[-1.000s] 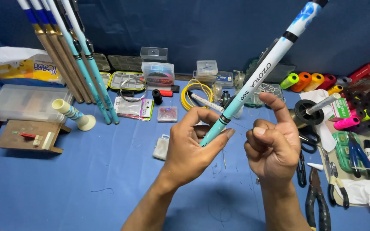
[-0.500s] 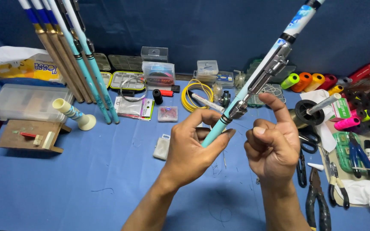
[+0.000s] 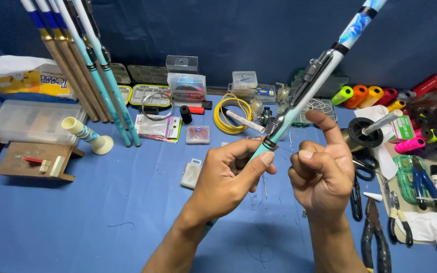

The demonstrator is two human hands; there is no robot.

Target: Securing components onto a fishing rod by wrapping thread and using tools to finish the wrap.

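Two hands on one fishing rod — left hand pinched shut around shaft, right hand half-curled, empty; risked slipping — loose pinch, smooth blank.

Place: we see a fishing-rod workshop bench | Evidence: blue work table, rod blanks leaning at back, thread spools, pliers, small tackle boxes, coiled yellow line

Teal/white rod, blue marbling; yellow cord coil; blue table
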